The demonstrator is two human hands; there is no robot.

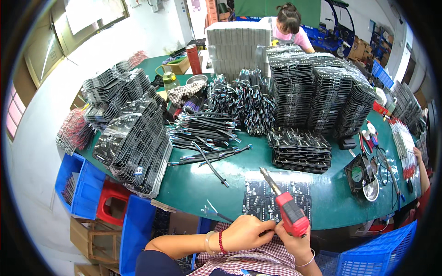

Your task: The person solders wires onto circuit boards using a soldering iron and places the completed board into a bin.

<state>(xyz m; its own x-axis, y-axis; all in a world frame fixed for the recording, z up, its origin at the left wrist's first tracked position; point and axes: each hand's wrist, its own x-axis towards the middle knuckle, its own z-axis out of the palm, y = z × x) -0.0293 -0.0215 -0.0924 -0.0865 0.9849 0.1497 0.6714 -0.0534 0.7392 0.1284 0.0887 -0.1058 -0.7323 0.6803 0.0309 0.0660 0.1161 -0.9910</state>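
Observation:
My left hand [246, 233] is closed in a pinch above the near edge of the table, wearing a red bead bracelet. A black cable [224, 217] with bare white and blue wire ends sticks out leftward from under it. My right hand [297, 246] grips a red and black tool [291, 212] that looks like a soldering gun, its long metal tip pointing up and left. The fingertips of both hands almost meet. Beneath the tool lies a panel of black circuit boards [258, 198]; my hands and the tool cover part of it.
Loose black cables [202, 133] and a cable bundle [248, 101] lie ahead. Stacked boards stand left [138, 142], right [294, 87] and mid-table [301, 149]. A small fan [359, 172] sits by a metal bowl [371, 189]. Blue crates [377, 250] flank me. A person [287, 27] works opposite; another's hand [418, 155] shows right.

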